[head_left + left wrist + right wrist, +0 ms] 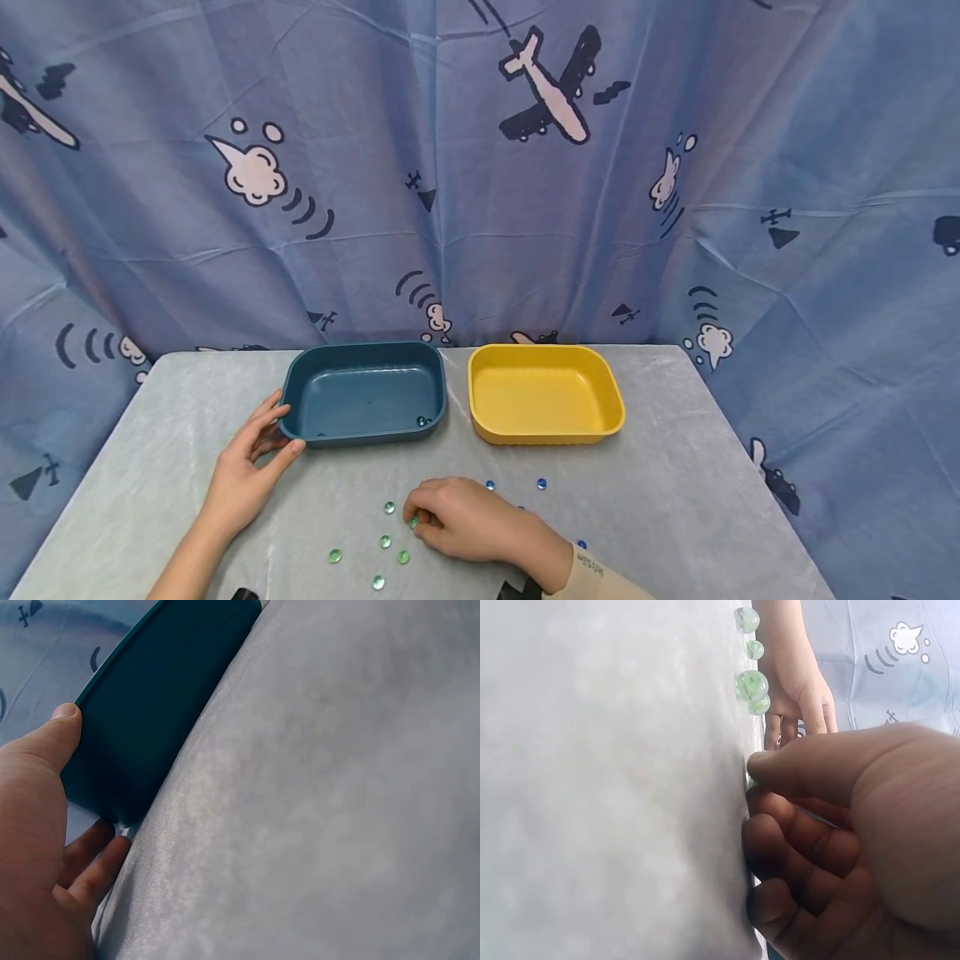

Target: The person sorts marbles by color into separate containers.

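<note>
A dark teal bin [367, 437] stands at the back of the table. My left hand [243, 475] holds its front left corner, thumb [67, 724] against the front rim and fingers round the left end. My right hand [468, 521] is low over the table, pinching a green glass marble [413, 522] between thumb and forefinger; in the right wrist view only a sliver of it shows. Several green marbles [385, 542] lie left of that hand. A few small dark marbles [422, 421] sit in the bin's right front corner.
A yellow bin [547, 437] stands right of the teal one, with a narrow gap between them. Several blue marbles [542, 483] lie beyond and right of my right hand, partly hidden by it. A blue printed curtain [360, 167] hangs behind the table's back edge.
</note>
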Demonstrator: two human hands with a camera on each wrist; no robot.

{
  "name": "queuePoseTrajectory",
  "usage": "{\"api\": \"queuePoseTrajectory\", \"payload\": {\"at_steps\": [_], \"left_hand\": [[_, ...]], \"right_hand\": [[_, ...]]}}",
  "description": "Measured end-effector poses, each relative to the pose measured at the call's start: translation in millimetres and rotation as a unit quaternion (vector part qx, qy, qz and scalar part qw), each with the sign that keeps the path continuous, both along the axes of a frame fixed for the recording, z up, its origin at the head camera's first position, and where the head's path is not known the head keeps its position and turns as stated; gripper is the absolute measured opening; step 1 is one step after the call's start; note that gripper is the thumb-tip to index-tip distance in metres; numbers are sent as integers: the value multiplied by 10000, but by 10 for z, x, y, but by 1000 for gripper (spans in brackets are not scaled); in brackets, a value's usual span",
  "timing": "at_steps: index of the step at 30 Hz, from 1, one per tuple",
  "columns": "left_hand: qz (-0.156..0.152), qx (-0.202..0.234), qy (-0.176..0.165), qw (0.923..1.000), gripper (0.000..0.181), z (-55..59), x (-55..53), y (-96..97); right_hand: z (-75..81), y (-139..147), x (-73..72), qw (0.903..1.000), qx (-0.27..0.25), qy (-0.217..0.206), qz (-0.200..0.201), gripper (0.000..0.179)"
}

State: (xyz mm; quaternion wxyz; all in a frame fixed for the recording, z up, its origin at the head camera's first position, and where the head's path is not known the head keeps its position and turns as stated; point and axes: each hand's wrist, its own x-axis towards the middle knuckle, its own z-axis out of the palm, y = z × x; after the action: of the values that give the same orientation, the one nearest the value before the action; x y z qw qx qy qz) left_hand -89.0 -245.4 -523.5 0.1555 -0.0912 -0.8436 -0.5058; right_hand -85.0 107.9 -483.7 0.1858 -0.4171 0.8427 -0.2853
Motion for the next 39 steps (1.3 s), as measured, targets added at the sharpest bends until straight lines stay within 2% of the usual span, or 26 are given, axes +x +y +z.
{"api": "queuePoseTrajectory", "payload": {"at_steps": [20, 32, 39], "left_hand": [[-2, -17, -27, 10000, 63, -6, -9, 16], [9, -51, 1, 10000, 63, 0, 5, 13], [-9, -39, -12, 10000, 63, -12, 3, 6]], "right_hand": [[58, 1, -14, 9999, 85, -89, -16, 9], [120, -4, -33, 10000, 51, 13, -75, 10], [172, -16, -46, 9995, -25, 274, -125, 9]]}}
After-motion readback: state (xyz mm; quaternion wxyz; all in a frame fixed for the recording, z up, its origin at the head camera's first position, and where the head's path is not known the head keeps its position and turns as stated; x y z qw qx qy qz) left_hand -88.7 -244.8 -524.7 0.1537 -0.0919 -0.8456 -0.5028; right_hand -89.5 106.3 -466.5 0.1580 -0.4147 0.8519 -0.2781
